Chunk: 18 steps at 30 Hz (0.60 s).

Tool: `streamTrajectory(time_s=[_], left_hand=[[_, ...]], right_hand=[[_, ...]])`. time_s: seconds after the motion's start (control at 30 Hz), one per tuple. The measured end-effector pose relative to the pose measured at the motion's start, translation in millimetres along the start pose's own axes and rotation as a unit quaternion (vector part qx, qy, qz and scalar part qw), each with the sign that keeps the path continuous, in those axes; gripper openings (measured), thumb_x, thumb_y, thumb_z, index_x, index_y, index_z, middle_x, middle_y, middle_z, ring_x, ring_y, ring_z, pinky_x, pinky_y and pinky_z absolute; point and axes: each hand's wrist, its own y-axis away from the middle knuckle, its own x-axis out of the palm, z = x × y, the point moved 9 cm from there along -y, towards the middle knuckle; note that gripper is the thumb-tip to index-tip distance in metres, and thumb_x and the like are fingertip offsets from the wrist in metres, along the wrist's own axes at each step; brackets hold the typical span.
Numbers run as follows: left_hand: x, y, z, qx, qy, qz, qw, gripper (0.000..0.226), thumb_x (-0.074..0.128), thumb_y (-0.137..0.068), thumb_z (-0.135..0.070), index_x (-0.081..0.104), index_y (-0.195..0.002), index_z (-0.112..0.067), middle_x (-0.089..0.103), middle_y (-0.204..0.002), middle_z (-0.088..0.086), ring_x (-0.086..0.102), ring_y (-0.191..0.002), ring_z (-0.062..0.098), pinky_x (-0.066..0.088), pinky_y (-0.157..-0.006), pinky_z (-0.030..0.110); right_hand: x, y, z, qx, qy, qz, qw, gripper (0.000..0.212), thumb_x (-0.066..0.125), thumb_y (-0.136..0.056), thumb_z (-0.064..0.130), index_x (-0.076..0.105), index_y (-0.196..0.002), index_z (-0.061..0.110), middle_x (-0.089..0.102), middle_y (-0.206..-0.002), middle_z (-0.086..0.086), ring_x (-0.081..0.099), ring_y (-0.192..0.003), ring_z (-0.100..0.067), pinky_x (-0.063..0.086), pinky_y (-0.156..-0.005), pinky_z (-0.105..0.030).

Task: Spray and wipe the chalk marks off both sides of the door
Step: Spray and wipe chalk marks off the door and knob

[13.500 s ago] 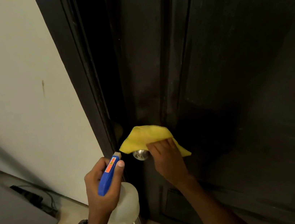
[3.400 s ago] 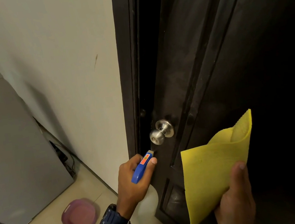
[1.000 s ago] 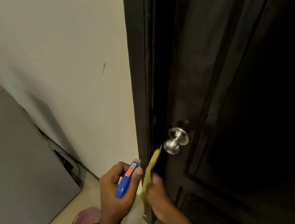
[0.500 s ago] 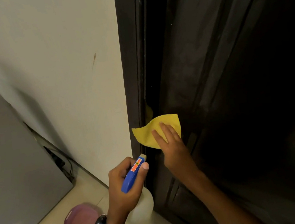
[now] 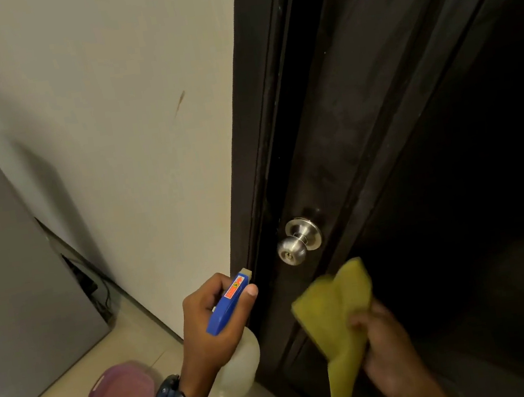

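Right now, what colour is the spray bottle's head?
Blue, with an orange label: spray head, head view.

One door (image 5: pixel 377 115), one cloth (image 5: pixel 337 315), one bottle (image 5: pixel 236 360)

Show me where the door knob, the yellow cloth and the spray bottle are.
door knob (image 5: pixel 292 252): head view, on its round front.
yellow cloth (image 5: pixel 333 309): head view, on its middle fold.
spray bottle (image 5: pixel 227 306): head view, on its blue head.

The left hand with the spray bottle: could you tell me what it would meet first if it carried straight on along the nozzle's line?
Most likely the dark door frame just ahead of the spray bottle in the left hand; depth is unclear.
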Motion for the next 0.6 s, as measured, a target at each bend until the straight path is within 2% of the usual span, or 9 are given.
streamTrajectory(time_s=[0.07,0.13,0.2,0.23,0.27,0.33,0.37,0.5,0.6], left_hand=[[-2.3,-1.8,2.3,0.001,0.001,-0.004,1.0,0.034,0.063,-0.086,-0.044,0.061,-0.074,-0.012,0.056,-0.06,-0.008,0.051,-0.051,0.014,0.041,-0.053,0.013],[-1.4,-4.3,4.0,0.002,0.001,-0.003,1.0,0.033,0.062,-0.086,-0.043,0.061,-0.075,-0.012,0.056,-0.06,-0.008,0.052,-0.052,0.015,0.042,-0.054,0.014],[0.6,-5.8,5.0,0.004,-0.004,-0.003,1.0,0.031,0.062,-0.086,-0.041,0.062,-0.076,-0.011,0.057,-0.062,-0.009,0.053,-0.053,0.015,0.042,-0.055,0.014],[1.6,-5.6,6.3,0.004,-0.01,-0.003,1.0,0.031,0.062,-0.086,-0.041,0.063,-0.077,-0.012,0.057,-0.062,-0.009,0.053,-0.054,0.015,0.042,-0.055,0.013],[2.1,-5.2,7.9,0.003,-0.016,-0.003,1.0,0.031,0.062,-0.086,-0.041,0.064,-0.077,-0.012,0.058,-0.063,-0.009,0.054,-0.055,0.015,0.042,-0.055,0.012],[1.3,-3.9,12.7,-0.002,-0.021,-0.007,1.0,0.033,0.061,-0.086,-0.044,0.064,-0.079,-0.012,0.059,-0.065,-0.009,0.055,-0.057,0.015,0.042,-0.054,0.011],[0.4,-3.0,15.0,-0.004,-0.021,-0.009,1.0,0.034,0.06,-0.085,-0.044,0.064,-0.079,-0.011,0.059,-0.065,-0.009,0.055,-0.057,0.015,0.042,-0.054,0.011],[-5.2,0.0,14.9,0.001,-0.014,-0.013,1.0,0.036,0.06,-0.086,-0.051,0.061,-0.077,-0.016,0.057,-0.064,-0.016,0.054,-0.056,0.01,0.041,-0.055,0.008],[-9.6,0.7,11.6,0.001,-0.004,-0.017,1.0,0.048,0.055,-0.087,-0.064,0.061,-0.078,-0.017,0.057,-0.065,-0.016,0.054,-0.057,0.01,0.041,-0.055,0.008]], right_hand=[[31.5,29.4,87.2,-0.23,0.1,0.014,0.968,0.043,0.049,-0.092,-0.009,0.063,-0.119,0.022,0.071,-0.107,-0.003,0.065,-0.096,-0.016,0.052,-0.084,-0.039],[80.6,57.5,153.1,-0.452,0.304,0.041,0.838,0.041,0.046,-0.094,-0.001,0.055,-0.13,0.017,0.062,-0.124,0.004,0.058,-0.109,-0.003,0.049,-0.094,-0.034],[129.0,37.2,160.5,-0.498,0.538,0.077,0.676,0.064,0.042,-0.093,0.008,0.031,-0.156,0.014,0.024,-0.16,0.004,0.019,-0.149,-0.009,0.019,-0.123,-0.029],[141.5,17.8,152.0,-0.486,0.635,0.074,0.595,0.069,0.039,-0.093,0.011,0.021,-0.159,0.015,0.009,-0.167,-0.002,0.002,-0.154,-0.016,0.004,-0.126,-0.033],[146.1,0.8,140.7,-0.482,0.698,0.058,0.526,0.067,0.034,-0.094,0.014,0.022,-0.159,0.014,0.006,-0.168,-0.008,0.0,-0.155,-0.024,0.0,-0.125,-0.039],[140.7,-18.3,114.5,-0.5,0.765,0.005,0.405,0.064,0.028,-0.091,0.015,0.037,-0.154,0.007,0.025,-0.164,-0.016,0.02,-0.153,-0.031,0.01,-0.125,-0.047],[129.5,-23.9,101.6,-0.51,0.77,-0.025,0.384,0.062,0.029,-0.092,0.014,0.037,-0.153,0.005,0.029,-0.162,-0.016,0.025,-0.151,-0.03,0.015,-0.125,-0.048],[83.7,-25.6,76.3,-0.5,0.798,-0.068,0.331,0.063,0.027,-0.095,0.014,0.022,-0.157,0.003,0.022,-0.165,-0.016,0.015,-0.154,-0.032,0.024,-0.122,-0.05],[53.7,-28.1,60.1,-0.489,0.81,-0.023,0.322,0.055,0.037,-0.087,0.012,0.058,-0.138,0.007,0.055,-0.145,-0.015,0.038,-0.145,-0.033,0.026,-0.118,-0.049]])
